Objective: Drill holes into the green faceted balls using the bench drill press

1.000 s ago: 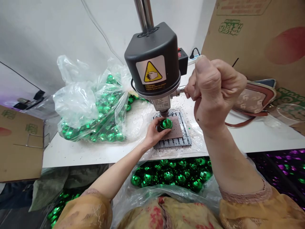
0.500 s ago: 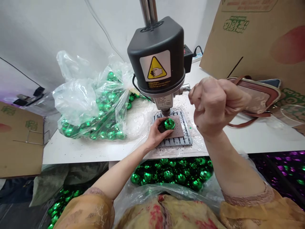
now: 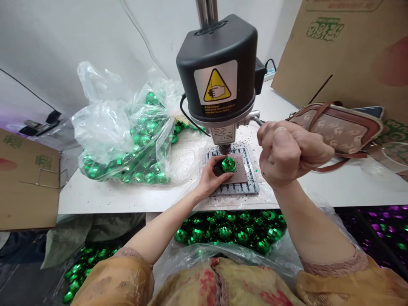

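Observation:
A shiny green faceted ball (image 3: 229, 165) sits under the chuck of a black drill press (image 3: 218, 68). My left hand (image 3: 212, 176) grips the ball from the left, thumb in front and fingers behind. Beneath it lies a brownish square board (image 3: 242, 172) on the grey slotted base plate (image 3: 254, 187). My right hand (image 3: 287, 153) is raised to the right of the press, wrapped round the end of its metal lever (image 3: 257, 120). Dark specks are scattered about the base.
A clear plastic bag (image 3: 105, 131) of green balls lies on the white table (image 3: 95, 199), left of the press. More green balls (image 3: 225, 231) fill plastic at my lap. A patterned bag (image 3: 334, 127) and a cardboard box (image 3: 306, 55) stand at the right; another box (image 3: 28, 187) is far left.
My right hand has come down slightly with the lever. The whole view has shifted a little. My left hand stays on the ball.

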### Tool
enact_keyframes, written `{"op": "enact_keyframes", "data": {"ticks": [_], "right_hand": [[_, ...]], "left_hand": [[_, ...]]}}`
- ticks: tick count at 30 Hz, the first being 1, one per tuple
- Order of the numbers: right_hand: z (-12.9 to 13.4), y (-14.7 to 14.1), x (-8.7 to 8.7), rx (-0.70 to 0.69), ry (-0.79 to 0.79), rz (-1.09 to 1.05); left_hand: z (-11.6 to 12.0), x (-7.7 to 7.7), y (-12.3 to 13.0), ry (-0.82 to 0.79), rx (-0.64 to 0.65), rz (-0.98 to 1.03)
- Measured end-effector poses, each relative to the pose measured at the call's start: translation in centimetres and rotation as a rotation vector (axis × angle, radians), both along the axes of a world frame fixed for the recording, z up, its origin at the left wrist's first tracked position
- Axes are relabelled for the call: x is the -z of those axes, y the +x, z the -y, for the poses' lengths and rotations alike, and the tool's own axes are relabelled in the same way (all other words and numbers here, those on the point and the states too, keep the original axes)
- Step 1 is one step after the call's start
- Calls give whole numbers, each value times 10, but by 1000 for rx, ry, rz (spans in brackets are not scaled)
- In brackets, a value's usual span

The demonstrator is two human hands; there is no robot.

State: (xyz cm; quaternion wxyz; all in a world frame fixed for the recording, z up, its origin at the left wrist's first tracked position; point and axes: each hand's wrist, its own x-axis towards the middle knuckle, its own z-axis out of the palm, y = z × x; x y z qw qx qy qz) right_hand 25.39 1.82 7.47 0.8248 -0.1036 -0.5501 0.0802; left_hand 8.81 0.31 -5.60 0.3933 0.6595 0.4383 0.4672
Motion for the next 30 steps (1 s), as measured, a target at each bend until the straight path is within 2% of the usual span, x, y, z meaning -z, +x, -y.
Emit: {"op": "enact_keyframes", "data": {"ticks": [6,9,11,15,17,19,21,24,26,28,30], "right_hand": [[-5,2,15,-4,118,37],[-5,0,14,-1,125,30],[-3,-3,3,5,59,-21],[1,-6,-35,-20,-144,-77],[0,-7,-51,-69,-191,-85],[-3,-6,-59,-95,-187,-87],[-6,-5,-60,-86,-156,-76],[-9,-3,-56,-80,-155,-62],[-9,-2,-54,-100,-160,-58],[-8,-2,-53,-120,-153,-55],[-7,-2,-53,-117,-138,-68]], "left_hand": [[0,0,0,1,-8,6],[0,1,0,-2,-16,-1],[0,2,0,0,-18,-7],[1,0,1,26,-75,-45],[6,-6,-3,66,-133,-113],[19,-16,-10,105,-169,-217],[40,-30,-20,110,-98,-356],[73,-51,-41,58,189,-568],[82,-61,-57,23,289,-618],[68,-65,-74,26,197,-603],[33,-64,-90,68,-17,-619]]}}
